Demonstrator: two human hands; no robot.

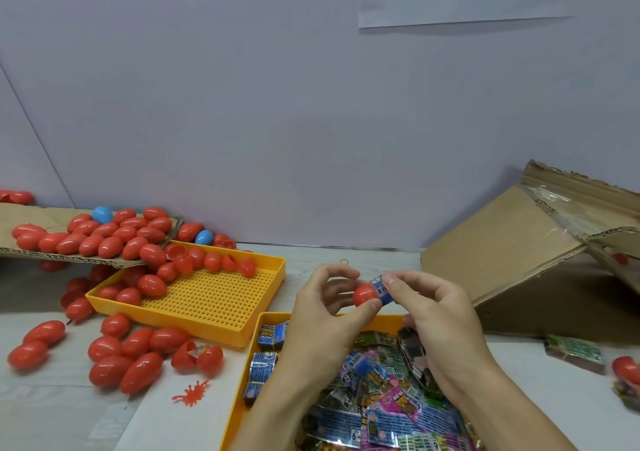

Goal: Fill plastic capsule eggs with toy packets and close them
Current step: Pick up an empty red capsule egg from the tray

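Head view: red egg half point(364, 294) held up above the near tray point(239, 405), pinched by left hand point(323, 315) between thumb and fingertips. Blue packet point(381, 288) folded small, touching the half's open side, gripped by right hand point(436, 315) between thumb and forefinger. Both hands curled around their items, meeting just above the tray's far rim.

Below the hands, more packets point(374, 402) heaped in the near tray, blue, pink and green, some folded blue ones lined along its left side. Left of that tray, on the table point(48, 412), a cluster of closed red eggs point(131, 357), one open egg point(197, 355) with something inside, and a small red splat toy point(192, 393). Farther back, a second yellow tray point(221, 298) with a perforated floor, red eggs and open halves along its far and left sides. Beyond it, a cardboard sheet point(20, 222) carrying many red eggs and a blue egg point(102, 214); another blue egg point(203, 237) just behind the tray.

To the right, a tilted cardboard box point(512, 253) with taped flaps. Near the right edge, a green packet point(575, 350) lying on the table, with a red egg point(627, 367) just beside it. Pale wall behind, a sheet of paper point(464, 3) fixed high up.
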